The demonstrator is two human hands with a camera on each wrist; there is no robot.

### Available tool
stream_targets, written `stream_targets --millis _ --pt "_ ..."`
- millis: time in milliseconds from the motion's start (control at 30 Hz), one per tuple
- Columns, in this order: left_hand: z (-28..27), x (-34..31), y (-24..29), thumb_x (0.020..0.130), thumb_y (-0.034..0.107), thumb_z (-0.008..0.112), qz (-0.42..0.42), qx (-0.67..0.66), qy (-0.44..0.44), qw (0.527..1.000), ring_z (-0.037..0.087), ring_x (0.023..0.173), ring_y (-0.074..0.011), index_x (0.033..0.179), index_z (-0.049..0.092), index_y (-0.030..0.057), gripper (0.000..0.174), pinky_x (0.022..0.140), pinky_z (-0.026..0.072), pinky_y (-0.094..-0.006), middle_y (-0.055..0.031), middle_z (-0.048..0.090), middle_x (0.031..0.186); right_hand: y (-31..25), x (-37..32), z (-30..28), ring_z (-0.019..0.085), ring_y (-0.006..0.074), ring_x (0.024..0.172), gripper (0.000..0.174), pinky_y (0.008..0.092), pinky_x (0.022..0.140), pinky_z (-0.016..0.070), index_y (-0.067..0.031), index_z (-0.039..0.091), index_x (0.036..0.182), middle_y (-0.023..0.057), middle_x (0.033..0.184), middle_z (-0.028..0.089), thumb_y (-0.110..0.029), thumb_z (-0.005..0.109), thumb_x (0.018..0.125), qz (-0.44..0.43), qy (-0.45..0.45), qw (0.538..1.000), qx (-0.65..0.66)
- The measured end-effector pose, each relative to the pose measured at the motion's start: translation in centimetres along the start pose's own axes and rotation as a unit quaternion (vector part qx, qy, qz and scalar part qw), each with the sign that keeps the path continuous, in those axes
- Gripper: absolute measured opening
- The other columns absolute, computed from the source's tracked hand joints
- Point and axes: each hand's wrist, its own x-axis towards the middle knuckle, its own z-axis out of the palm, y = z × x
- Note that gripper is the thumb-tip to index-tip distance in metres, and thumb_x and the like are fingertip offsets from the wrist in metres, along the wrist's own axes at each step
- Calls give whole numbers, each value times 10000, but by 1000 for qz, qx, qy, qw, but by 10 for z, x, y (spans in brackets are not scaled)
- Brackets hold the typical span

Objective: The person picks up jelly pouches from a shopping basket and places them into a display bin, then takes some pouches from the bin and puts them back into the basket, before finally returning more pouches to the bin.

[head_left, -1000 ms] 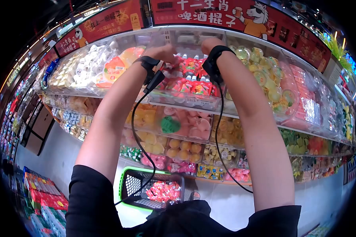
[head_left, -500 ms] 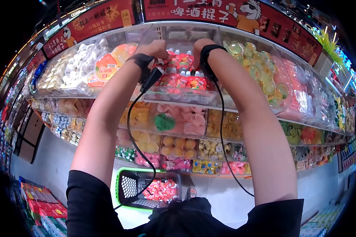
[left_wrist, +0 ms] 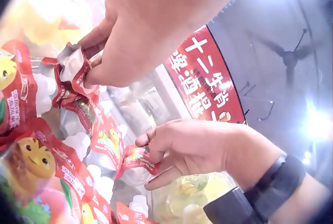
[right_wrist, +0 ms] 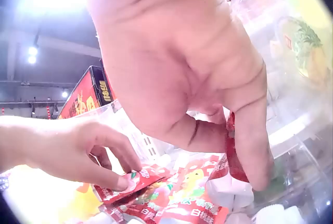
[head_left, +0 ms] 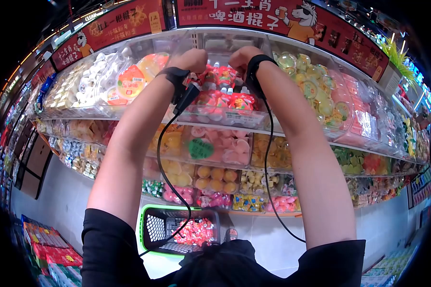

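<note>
Compared with half a second ago, the right hand [head_left: 246, 60] has swung left, and its fingers now reach in toward the far red pouches [head_left: 225, 75] instead of pointing down along their right side. Left hand [head_left: 192, 60] edged a tiny bit right, so the gap between the two is noticeably narrower. Also the head cam turned a bit since a second ago: red sign [head_left: 234, 14] and basket [head_left: 141, 229] both sit further left in view.

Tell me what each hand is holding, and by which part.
The left hand pinches a red pouch by its edge. The right hand pinches another pouch by its edge; which end, I can't tell.
</note>
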Motion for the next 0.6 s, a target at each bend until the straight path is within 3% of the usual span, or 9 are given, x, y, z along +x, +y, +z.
stream_targets --millis 33,67,133,200,300,467,533,600 --pt "0 -1 0 690 99 598 5 2 1 1000 628 930 -362 879 688 20 225 795 508 -435 -213 654 937 0 -1 -1 633 294 947 257 364 808 495 -74 700 927 162 1017 648 -146 581 711 -1 -9 1000 -16" --pt "3 1 -3 692 100 597 4 3 3 1000 627 931 -363 882 688 19 226 799 507 -436 -214 654 939 -5 -33 -9 647 292 883 238 353 749 504 -47 701 875 164 952 661 -124 559 700 -34 1 996 -88" --pt "8 7 -10 695 102 597 1 5 11 1000 626 932 -364 887 687 17 228 807 506 -437 -216 653 942 -3 -38 -9 657 293 849 230 346 715 514 -25 704 841 171 910 671 -112 551 693 -95 73 976 -182" --pt "6 5 -6 703 101 591 -11 5 21 1000 625 933 -368 885 686 13 224 811 504 -441 -224 650 942 13 -13 8 647 298 909 236 354 767 516 -38 708 876 179 959 664 -129 580 700 -147 193 945 -220" --pt "6 6 -5 714 103 583 -11 22 24 999 621 942 -372 884 683 4 221 817 503 -443 -236 645 948 14 -14 5 634 313 936 254 373 811 507 -55 707 901 189 1009 648 -194 618 708 -149 170 941 -251" --pt "19 26 -22 731 109 573 4 18 16 1000 608 978 -375 928 670 -3 247 831 497 -451 -245 635 986 -3 -31 -10 643 260 921 325 355 810 495 -66 700 945 132 997 673 -317 653 744 -86 8 958 -273" --pt "20 29 -24 742 114 567 15 34 -4 999 603 993 -376 954 662 -5 261 838 493 -456 -237 633 1012 -4 -29 -8 644 232 904 360 343 801 489 -79 694 973 106 984 682 -369 655 764 -75 -8 963 -257" --pt "14 16 -14 756 116 554 -16 21 -11 1000 599 1006 -372 978 656 1 271 841 490 -461 -223 630 1040 -6 -35 -7 642 201 886 379 332 791 482 -98 688 999 78 973 688 -413 640 793 -75 33 968 -239"
